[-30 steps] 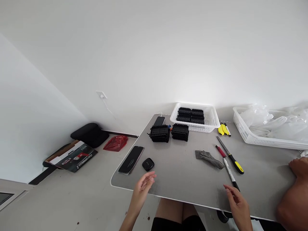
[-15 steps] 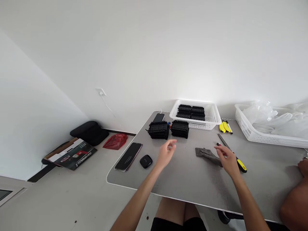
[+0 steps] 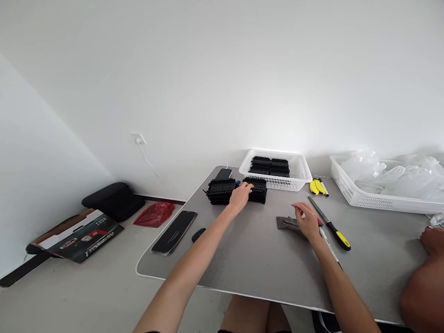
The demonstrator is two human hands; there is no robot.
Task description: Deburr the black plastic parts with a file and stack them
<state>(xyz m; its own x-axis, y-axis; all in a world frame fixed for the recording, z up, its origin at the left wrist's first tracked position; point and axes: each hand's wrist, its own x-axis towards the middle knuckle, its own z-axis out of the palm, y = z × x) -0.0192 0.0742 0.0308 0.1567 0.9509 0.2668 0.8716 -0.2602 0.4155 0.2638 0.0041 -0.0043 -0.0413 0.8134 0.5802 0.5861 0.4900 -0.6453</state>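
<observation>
Two stacks of black ribbed plastic parts stand side by side, a left stack (image 3: pixel 220 190) and a right stack (image 3: pixel 259 188). My left hand (image 3: pixel 240 196) is at the near left corner of the right stack, its fingers bent over the top part and closed on its edge. Its thumb is mostly hidden. Over a crumpled dark grey cloth (image 3: pixel 286 223) hovers my right hand (image 3: pixel 306 221), with loosely curved fingers and nothing visible in it. Beside that hand lie a white marker (image 3: pixel 329 243) and a file (image 3: pixel 327 221) with a black and yellow handle.
A white basket (image 3: pixel 302 178) holds more black parts. Another white basket (image 3: pixel 357 198) holds clear plastic bags. Yellow cutters (image 3: pixel 316 187) lie between them. A phone (image 3: pixel 175 232) and a black case (image 3: pixel 197 235) sit at left. Another person's arm (image 3: pixel 425 286) rests at far right.
My left hand has moved forward from above the table to the right black stack. My right hand has shifted slightly left and up over the cloth. The view has turned slightly.
</observation>
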